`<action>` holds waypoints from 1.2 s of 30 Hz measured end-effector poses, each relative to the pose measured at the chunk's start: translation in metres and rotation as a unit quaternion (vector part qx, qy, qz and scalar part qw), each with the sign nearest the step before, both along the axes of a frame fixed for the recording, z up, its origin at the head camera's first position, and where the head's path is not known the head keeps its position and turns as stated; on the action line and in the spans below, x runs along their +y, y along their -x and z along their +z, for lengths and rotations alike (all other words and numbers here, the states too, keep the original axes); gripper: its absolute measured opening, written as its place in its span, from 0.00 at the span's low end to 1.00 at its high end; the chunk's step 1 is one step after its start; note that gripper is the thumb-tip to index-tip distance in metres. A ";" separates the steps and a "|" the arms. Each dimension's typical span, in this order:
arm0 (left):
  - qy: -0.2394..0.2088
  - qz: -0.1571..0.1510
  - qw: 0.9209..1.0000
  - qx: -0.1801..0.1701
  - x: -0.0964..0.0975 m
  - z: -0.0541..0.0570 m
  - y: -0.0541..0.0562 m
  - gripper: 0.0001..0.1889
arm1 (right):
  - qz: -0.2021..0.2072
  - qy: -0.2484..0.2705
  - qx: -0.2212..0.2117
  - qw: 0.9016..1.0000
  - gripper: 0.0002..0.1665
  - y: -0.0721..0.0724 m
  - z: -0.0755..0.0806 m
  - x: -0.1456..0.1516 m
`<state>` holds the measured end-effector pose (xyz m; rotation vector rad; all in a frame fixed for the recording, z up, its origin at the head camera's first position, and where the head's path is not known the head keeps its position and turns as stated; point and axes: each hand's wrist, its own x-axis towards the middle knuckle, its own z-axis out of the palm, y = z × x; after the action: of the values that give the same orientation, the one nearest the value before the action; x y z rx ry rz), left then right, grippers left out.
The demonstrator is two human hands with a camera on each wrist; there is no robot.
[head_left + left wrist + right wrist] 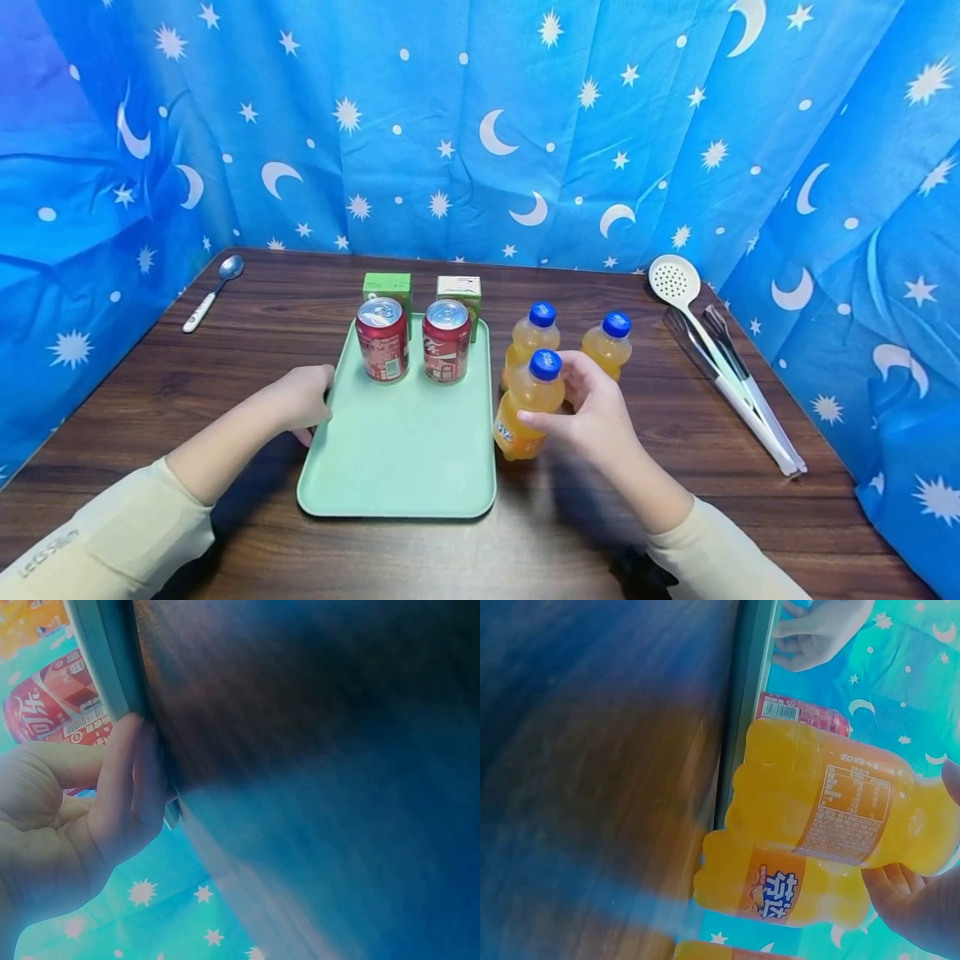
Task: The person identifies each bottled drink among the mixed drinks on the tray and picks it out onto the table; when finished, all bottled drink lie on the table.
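Observation:
My left hand (pixel 303 398) grips the left rim of a pale green tray (pixel 397 467), its fingers at the edge in the left wrist view. My right hand (pixel 596 408) holds an orange soda bottle (pixel 817 799) with a blue cap, beside the tray's right edge. Two more orange soda bottles, one behind it (pixel 532 333) and one to the right (pixel 603 346), stand on the table. Towards the tray's far end are two red cola cans, a left one (pixel 383 342) and a right one (pixel 446 343). Behind them stand two drink cartons, a left one (pixel 387 283) and a right one (pixel 459 287).
On the right of the dark wooden table (pixel 247 350) lie a white slotted skimmer (pixel 675 281) and tongs (pixel 757 400). A spoon (pixel 213 293) with a white handle lies at the far left. Blue curtains (pixel 450 125) with moons and stars surround the table.

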<state>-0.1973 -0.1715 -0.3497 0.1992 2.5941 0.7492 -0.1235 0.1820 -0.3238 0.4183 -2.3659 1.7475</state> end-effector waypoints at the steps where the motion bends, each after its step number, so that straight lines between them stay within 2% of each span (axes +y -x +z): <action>1: -0.001 0.000 1.000 0.000 0.000 0.000 0.000 0.13 | -0.001 0.000 0.001 1.000 0.33 0.000 0.000 0.001; 21: 0.003 0.003 1.000 -0.002 -0.001 0.000 0.001 0.13 | -0.041 -0.028 -0.013 0.999 0.32 0.000 -0.005 0.009; 36: 0.000 -0.002 1.000 -0.001 0.001 0.001 0.001 0.13 | -0.054 -0.037 -0.015 0.998 0.33 -0.002 -0.006 0.021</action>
<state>-0.1978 -0.1706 -0.3490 0.2023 2.5903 0.7489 -0.1213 0.2025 -0.3296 0.2712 -2.4311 1.6348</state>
